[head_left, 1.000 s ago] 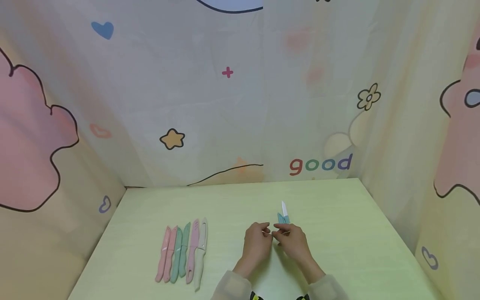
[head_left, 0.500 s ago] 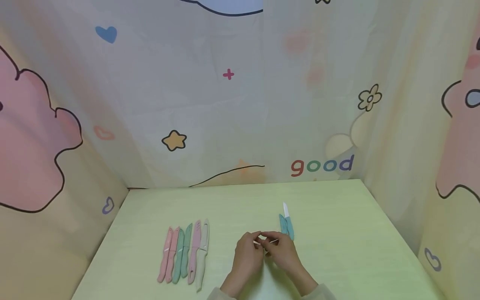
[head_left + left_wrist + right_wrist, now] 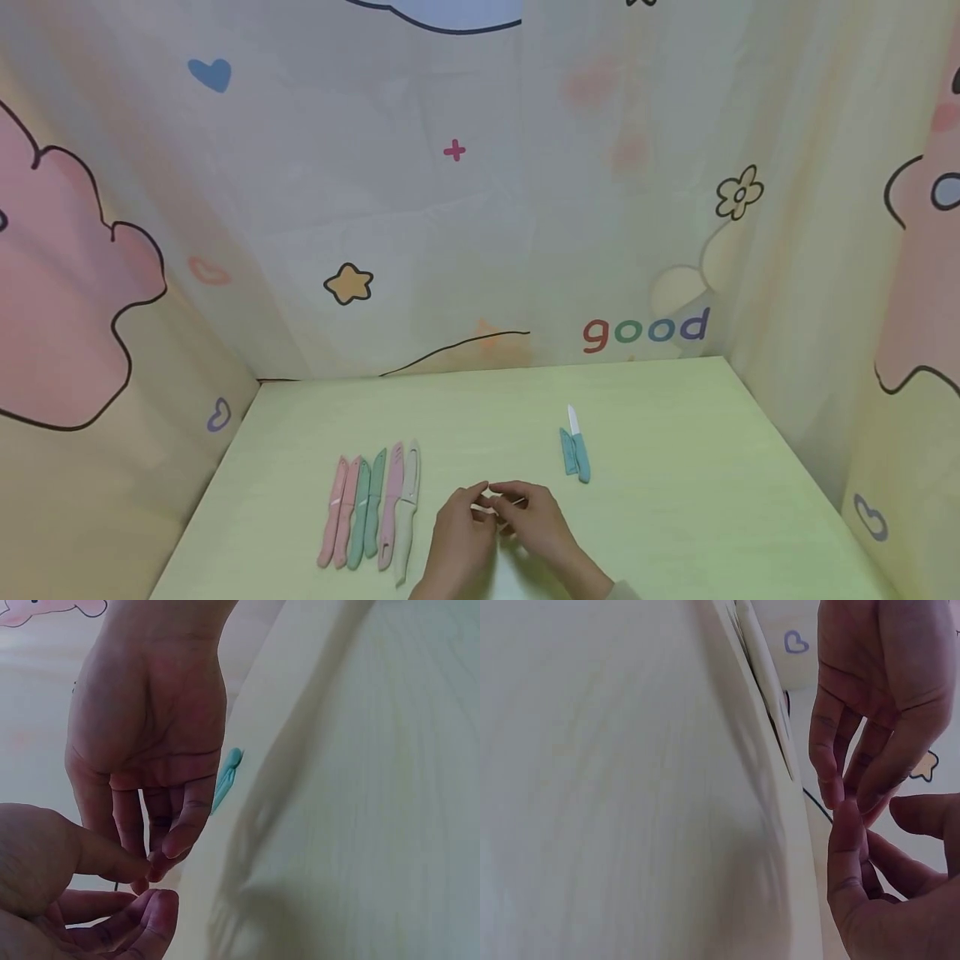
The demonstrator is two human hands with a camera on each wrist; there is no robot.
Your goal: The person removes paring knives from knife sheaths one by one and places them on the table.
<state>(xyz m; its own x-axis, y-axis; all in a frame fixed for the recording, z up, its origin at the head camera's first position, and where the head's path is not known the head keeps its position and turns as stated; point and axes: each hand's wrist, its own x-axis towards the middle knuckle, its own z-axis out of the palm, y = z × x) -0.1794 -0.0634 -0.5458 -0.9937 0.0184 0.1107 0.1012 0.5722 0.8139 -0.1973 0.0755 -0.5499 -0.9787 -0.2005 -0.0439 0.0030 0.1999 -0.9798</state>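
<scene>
Touching the left hand (image 3: 459, 533) and right hand (image 3: 536, 521) together at the fingertips, low over the pale table (image 3: 675, 467); holding the fingers of both loosely bent, with nothing visible in their grasp, and covering the contact point too closely for telling more. Facing, ahead and a little right of the right hand, a blue knife (image 3: 577, 444), with its bare blade pointing away and its handle nearer that hand; seeing a blue sheath (image 3: 567, 452) alongside, on the left hand's side of it. Seeing this pair only partly in the left wrist view, with the right hand standing in the way. Having a cream knife (image 3: 407, 510) near the left hand, to its left. Counting, farther left of that hand, a mauve knife (image 3: 391, 504), two green knives (image 3: 359, 518) and two pink knives (image 3: 333, 508), all sheathed and lying side by side. Facing, beyond both hands, a printed curtain (image 3: 390, 183) with a star (image 3: 348, 283) and a flower (image 3: 739, 193); reading "good" (image 3: 649, 330) in multicoloured letters, past the right hand and to its right.
</scene>
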